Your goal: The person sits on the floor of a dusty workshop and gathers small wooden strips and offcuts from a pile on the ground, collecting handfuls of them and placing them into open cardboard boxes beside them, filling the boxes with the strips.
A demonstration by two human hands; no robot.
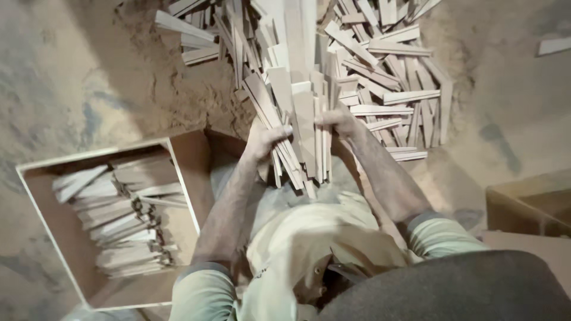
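Both hands clamped on one bundle of thin wooden slats [303, 128], frame centre. Left hand [263, 139] wraps its left edge, right hand [340, 120] presses the right edge, fingers curled tight. Loose slat pile [392, 77] on the dusty floor behind, upper centre-right. Cardboard box [190, 172] with stacked slats, lower left.

floor [71, 77]: bare, dusty, sandy-brown earth, mottled with grey patches | left: open cardboard box [196, 172] standing on the ground, its flap raised | right edge: second brown cardboard box [526, 205], partly in view | light: dim, warm, soft shadows | walls, windows: none in view
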